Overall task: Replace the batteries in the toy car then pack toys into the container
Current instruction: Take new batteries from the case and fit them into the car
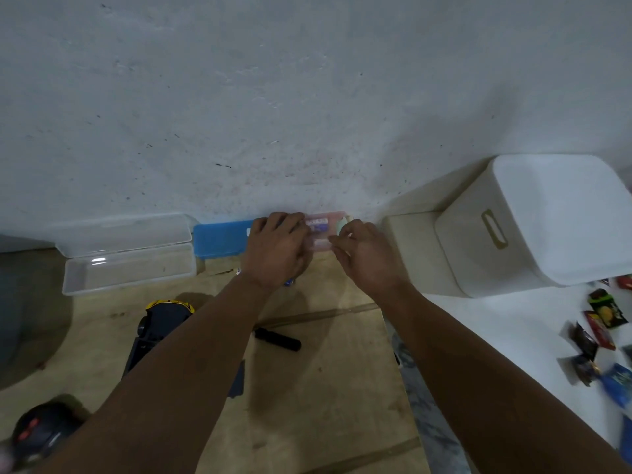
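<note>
Both hands at far edge of surface [307, 388], against wall. Left hand [277, 251] & right hand [362, 258] curl fingers round small clear pink case [321, 230], long axis left-right, between them. Toy car [154, 333] lies near-left, closer to left arm; white container [533, 227] right.

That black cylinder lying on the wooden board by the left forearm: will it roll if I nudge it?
Probably. The black cylinder looks round and lies on its side on the flat board, so a sideways push would likely roll it. It looks rigid, not floppy. Weight cannot be judged.
</note>
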The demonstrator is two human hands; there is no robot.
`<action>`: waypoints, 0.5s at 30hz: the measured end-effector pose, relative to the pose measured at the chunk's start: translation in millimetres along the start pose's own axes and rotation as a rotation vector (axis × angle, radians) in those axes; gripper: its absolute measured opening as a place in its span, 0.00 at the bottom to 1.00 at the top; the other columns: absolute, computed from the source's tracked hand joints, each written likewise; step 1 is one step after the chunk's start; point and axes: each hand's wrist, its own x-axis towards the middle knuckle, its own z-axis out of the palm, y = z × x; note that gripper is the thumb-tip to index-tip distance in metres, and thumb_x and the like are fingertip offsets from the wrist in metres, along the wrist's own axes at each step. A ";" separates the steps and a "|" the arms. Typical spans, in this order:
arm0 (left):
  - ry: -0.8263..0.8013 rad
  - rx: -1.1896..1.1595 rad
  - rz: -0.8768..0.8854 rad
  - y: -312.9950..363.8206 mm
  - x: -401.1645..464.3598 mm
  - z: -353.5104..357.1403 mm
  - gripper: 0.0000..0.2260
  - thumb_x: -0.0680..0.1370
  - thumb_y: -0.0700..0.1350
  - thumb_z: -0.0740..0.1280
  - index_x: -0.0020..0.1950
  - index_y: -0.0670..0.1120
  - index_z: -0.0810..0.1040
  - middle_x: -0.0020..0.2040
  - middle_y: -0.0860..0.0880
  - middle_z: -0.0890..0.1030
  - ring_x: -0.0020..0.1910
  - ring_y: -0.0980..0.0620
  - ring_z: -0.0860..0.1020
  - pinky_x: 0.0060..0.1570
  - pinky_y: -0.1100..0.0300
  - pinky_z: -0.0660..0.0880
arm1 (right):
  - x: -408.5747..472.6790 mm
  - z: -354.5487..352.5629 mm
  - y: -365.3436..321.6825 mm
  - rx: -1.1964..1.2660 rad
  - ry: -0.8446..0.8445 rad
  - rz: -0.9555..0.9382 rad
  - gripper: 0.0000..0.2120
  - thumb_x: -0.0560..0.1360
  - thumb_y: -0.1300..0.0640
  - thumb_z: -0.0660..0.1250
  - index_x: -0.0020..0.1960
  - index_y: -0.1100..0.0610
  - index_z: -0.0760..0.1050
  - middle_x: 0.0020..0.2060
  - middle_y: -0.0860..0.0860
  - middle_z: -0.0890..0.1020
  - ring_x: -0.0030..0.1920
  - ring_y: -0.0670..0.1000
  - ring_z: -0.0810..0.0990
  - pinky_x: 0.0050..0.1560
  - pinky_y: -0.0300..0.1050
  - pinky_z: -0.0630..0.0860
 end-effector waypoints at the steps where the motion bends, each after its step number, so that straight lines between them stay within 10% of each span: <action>1: -0.006 0.006 0.002 -0.1 0.2 0.7 0.22 0.74 0.55 0.75 0.65 0.47 0.83 0.67 0.46 0.81 0.65 0.41 0.77 0.64 0.43 0.73 | 0.5 1.8 -1.9 0.003 0.012 0.006 0.09 0.75 0.56 0.73 0.54 0.52 0.85 0.51 0.54 0.82 0.47 0.59 0.79 0.41 0.51 0.79; 15: -0.107 0.014 0.001 4.4 3.0 -6.6 0.23 0.78 0.56 0.70 0.70 0.46 0.79 0.68 0.45 0.80 0.69 0.40 0.75 0.69 0.42 0.69 | -1.6 14.1 -16.1 -0.099 -0.020 0.043 0.10 0.75 0.60 0.68 0.54 0.54 0.84 0.52 0.55 0.81 0.51 0.58 0.79 0.43 0.51 0.79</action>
